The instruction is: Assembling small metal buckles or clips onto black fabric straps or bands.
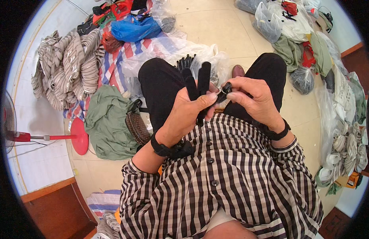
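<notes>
In front of my lap, my left hand is closed round black bars with rounded ends, which stick up past the thumb; their exact kind I cannot make out. My right hand pinches a small black end piece between thumb and fingers, close to the left thumb. A pale, shiny ring shows at that end piece. Whether it joins the bars is hidden by the fingers. Just beyond, between my knees, several slim black parts poke out of a clear plastic bag.
Striped fabric bundles lie at the far left. A blue bag sits behind them on a striped sheet. Green cloth and a red-based fan are at left. Filled bags and more striped bundles line the right side.
</notes>
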Tool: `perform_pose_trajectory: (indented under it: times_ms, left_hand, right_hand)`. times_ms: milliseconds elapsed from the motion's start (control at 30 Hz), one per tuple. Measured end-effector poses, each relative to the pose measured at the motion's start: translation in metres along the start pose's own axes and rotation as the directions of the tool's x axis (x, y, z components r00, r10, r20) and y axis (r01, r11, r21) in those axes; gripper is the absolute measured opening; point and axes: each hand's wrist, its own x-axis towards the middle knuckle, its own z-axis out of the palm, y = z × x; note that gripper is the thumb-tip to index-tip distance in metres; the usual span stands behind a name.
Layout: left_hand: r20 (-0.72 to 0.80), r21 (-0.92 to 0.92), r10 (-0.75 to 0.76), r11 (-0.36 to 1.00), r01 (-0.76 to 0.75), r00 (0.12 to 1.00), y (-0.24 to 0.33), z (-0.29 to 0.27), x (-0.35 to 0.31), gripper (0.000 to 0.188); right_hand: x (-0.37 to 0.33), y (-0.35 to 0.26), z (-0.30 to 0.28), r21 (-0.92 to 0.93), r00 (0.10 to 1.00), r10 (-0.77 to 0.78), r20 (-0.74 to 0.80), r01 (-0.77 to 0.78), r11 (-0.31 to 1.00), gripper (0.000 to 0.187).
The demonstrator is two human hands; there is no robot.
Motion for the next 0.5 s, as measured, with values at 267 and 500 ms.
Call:
perform_pose_trajectory:
  times_ms: [267, 500]
  left_hand:
    - [0.158, -0.05, -0.137, 0.988, 0.146, 0.978, -0.005, -0.009, -0.004, 0.011]
    - [0.185, -0.071, -0.164, 0.981, 0.18, 0.969, -0.005, -0.002, -0.003, 0.011]
  right_hand:
    - [-0.007, 0.001, -0.007, 0.0, 1.0, -0.014, 0.015, 0.014, 1.0, 0.02]
    - [-0.005, -0.004, -0.014, 0.107, 0.989, 0.021, 0.147, -0.037, 0.994, 0.018]
